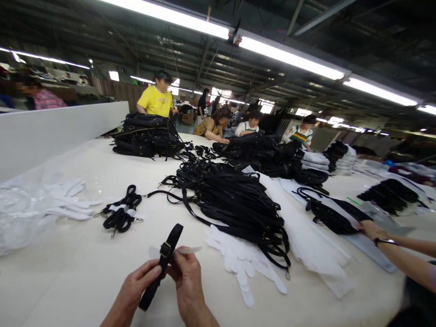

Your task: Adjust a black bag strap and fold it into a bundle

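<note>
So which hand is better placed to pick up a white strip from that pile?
Probably the right hand: it is nearer the white strips, while the left hand grips the black strap. The right seems to pinch a pale strip, though.

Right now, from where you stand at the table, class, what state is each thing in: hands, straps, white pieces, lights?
Left hand: closed on the folded strap.
Right hand: pinching the pale strip.
Folded strap: doubled over, held tilted.
Pale strip: behind the strap, ends sticking out.
Small strap bundle: banded in white.
Large strap pile: heaped, unbundled.
White pieces: loose, overlapping.
Ceiling lights: lit.
</note>
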`<action>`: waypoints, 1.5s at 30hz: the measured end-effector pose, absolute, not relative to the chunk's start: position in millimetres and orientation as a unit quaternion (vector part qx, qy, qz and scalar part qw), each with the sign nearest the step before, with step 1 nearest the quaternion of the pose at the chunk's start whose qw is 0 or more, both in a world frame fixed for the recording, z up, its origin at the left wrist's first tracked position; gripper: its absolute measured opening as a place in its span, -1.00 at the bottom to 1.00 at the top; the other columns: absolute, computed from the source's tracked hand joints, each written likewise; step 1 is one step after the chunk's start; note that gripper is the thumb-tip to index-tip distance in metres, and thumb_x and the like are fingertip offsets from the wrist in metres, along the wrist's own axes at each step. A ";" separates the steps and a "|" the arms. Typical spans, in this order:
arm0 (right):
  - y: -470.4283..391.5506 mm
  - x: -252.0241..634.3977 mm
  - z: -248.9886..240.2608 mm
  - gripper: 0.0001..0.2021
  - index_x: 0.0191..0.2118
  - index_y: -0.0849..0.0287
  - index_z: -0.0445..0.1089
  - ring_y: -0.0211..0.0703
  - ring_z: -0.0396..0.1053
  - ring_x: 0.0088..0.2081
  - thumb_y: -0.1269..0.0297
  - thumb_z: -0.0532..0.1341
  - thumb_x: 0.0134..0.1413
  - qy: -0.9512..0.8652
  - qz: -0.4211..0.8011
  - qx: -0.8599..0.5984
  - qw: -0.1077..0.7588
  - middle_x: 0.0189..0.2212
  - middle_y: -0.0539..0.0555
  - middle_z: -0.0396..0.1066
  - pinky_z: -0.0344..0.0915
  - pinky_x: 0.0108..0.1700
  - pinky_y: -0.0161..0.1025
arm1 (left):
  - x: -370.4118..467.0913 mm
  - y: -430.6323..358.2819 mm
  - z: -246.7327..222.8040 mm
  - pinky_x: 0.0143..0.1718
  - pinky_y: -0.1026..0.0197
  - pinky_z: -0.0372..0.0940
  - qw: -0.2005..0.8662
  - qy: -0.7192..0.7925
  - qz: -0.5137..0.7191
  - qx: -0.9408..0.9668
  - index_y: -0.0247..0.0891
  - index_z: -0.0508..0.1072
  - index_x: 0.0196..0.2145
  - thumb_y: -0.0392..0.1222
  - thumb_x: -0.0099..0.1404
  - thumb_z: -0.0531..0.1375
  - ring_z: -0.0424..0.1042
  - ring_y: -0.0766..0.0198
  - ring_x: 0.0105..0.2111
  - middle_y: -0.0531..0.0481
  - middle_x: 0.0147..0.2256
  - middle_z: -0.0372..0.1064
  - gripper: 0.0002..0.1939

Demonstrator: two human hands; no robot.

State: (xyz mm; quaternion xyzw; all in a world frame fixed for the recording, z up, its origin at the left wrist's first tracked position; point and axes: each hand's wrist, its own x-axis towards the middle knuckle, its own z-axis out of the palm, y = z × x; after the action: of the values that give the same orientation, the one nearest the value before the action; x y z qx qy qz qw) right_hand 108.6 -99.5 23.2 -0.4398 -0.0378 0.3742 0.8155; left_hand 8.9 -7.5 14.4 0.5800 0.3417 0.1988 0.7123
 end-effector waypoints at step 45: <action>-110.8 82.3 -24.4 -0.84 -0.29 0.09 0.52 -0.24 0.47 -0.28 0.46 0.23 0.07 -0.390 0.245 -0.702 0.544 -0.35 -0.04 0.53 0.33 -0.16 -0.36 | -47.5 9.2 -63.2 -0.02 -0.01 0.27 0.204 0.215 0.176 0.939 0.01 0.31 0.12 -0.23 0.39 0.08 0.44 0.13 -0.03 0.03 -0.01 0.50 -0.63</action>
State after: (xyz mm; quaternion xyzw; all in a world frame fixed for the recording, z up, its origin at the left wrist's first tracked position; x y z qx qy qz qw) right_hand 82.3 -110.8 -24.4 -0.7019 -0.3898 0.2446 0.5437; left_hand -47.5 9.2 -63.2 0.9385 0.2151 0.1765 0.2043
